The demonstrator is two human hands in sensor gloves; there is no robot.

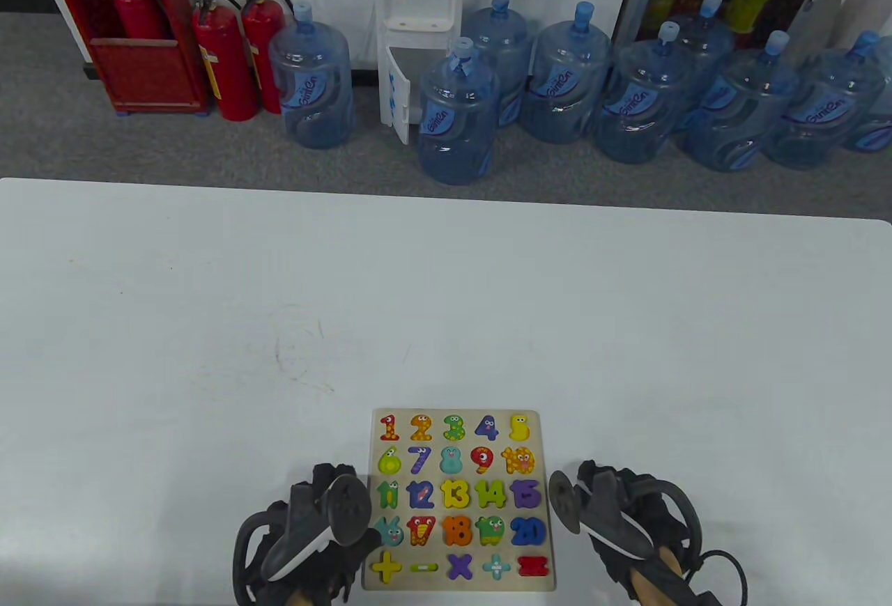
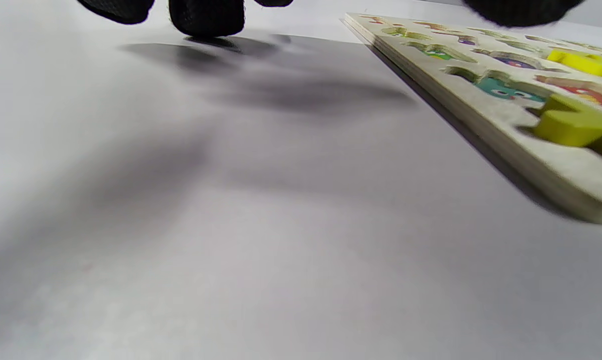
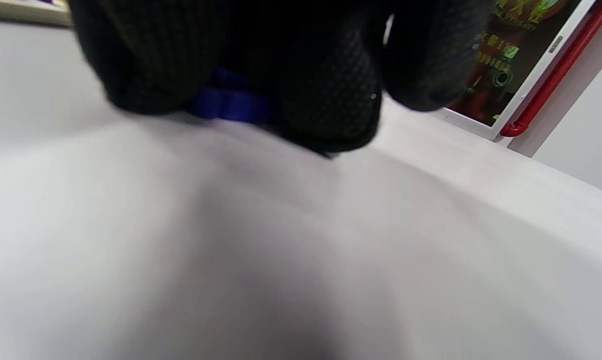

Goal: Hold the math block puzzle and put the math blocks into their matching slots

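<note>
The math block puzzle board (image 1: 460,414) lies flat at the table's near edge, and every slot I can see holds a coloured number or sign block. My left hand (image 1: 327,480) is beside the board's left edge. In the left wrist view its fingertips (image 2: 207,17) are spread just above the table, left of the board (image 2: 495,117). The yellow plus block (image 2: 573,127) sits in its slot. My right hand (image 1: 599,477) is beside the board's right edge. Its curled fingers (image 3: 330,90) rest low on the table, with a small blue thing (image 3: 226,102) among them that I cannot identify.
The white table (image 1: 446,313) stretches far ahead and to both sides of the board. Beyond its far edge stand several water jugs (image 1: 456,111), a dispenser and red fire extinguishers (image 1: 223,63) on the floor.
</note>
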